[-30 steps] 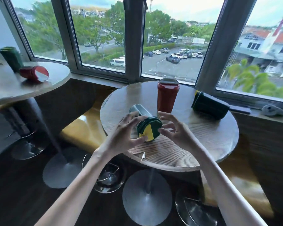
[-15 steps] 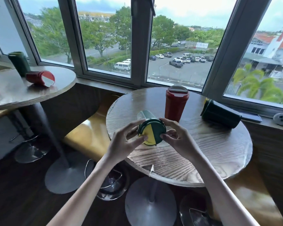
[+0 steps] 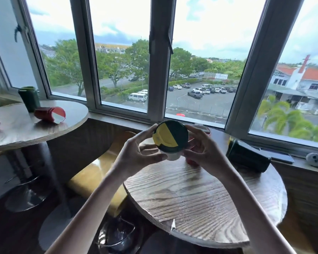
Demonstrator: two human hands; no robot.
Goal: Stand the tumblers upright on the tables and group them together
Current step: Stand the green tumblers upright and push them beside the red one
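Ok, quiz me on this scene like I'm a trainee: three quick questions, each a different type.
1. True or false: the red tumbler beside the green tumbler on the left table stands upright.
2. Multiple choice: how many hands grip the yellow-lidded tumbler? A none, B one, C both.
3. Fill in: the dark tumbler on the near table lies on its ____.
Key: 1 false, it lies on its side. 2 C, the left hand and the right hand. 3 side.
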